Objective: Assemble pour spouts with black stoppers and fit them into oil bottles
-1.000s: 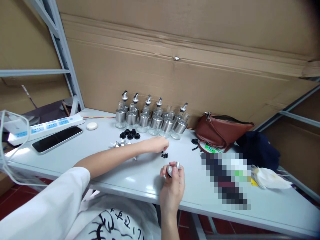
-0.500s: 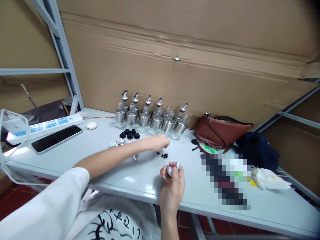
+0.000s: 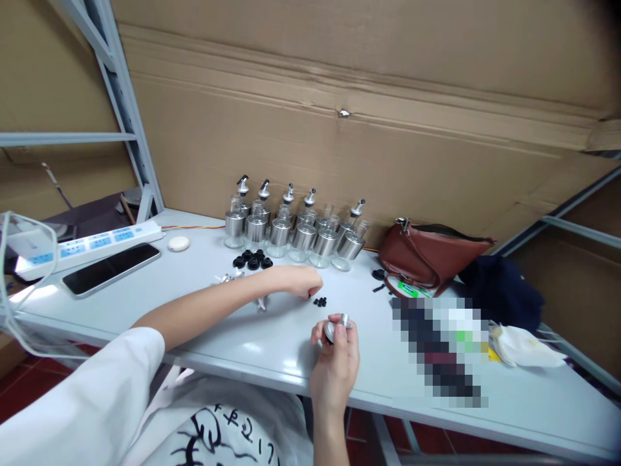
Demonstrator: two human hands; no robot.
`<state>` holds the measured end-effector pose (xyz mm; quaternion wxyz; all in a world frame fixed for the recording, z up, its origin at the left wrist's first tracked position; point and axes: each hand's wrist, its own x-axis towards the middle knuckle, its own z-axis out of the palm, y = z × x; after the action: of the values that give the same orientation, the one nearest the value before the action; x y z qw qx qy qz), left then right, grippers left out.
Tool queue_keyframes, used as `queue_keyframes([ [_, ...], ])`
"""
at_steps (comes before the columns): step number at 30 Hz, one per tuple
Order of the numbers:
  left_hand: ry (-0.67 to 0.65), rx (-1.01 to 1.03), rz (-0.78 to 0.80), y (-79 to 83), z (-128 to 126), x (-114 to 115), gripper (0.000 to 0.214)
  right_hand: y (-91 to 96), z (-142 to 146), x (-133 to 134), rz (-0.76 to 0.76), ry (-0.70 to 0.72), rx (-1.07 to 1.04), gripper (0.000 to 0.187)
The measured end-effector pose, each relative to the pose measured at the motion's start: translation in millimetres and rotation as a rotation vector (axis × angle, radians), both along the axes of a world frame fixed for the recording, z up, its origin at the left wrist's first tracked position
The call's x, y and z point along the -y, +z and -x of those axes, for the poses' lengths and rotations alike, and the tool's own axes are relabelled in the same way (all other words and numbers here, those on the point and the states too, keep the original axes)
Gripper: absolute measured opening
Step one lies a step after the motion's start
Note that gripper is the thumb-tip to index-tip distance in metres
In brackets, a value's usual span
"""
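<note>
My right hand is closed round a small round metal cap, held just above the white table near its front edge. My left hand reaches across the table, fingers curled and pinched beside a cluster of tiny black parts; what the fingertips hold is too small to make out. Behind the hands stand several glass dispenser bottles with steel collars and pour spouts. A group of black rubber stoppers lies in front of them, and small metal spouts lie beside my left forearm.
A brown leather bag and dark cloth sit at the right, with a white mask. A phone, a power strip and a white puck lie at the left. Cardboard backs the table.
My left hand has drawn back a little to the left, from over the tiny black parts to just beside them. My right hand has stayed put with the cap.
</note>
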<state>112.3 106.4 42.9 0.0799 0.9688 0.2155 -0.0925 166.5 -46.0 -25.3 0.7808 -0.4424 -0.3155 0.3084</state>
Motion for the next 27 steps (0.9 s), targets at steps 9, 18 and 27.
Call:
queue_keyframes([
  [9,-0.03,0.048,-0.014,-3.2,-14.4,-0.4,0.027,0.4,0.6,0.7,0.005,-0.008,0.013,0.028],
  [18,-0.03,-0.002,0.026,0.7,-15.0,0.3,0.045,0.2,1.9,0.7,0.011,-0.003,0.031,0.029],
  [27,-0.109,0.039,0.075,-0.5,-26.4,4.8,0.025,1.1,2.4,0.8,0.018,-0.005,0.017,0.029],
])
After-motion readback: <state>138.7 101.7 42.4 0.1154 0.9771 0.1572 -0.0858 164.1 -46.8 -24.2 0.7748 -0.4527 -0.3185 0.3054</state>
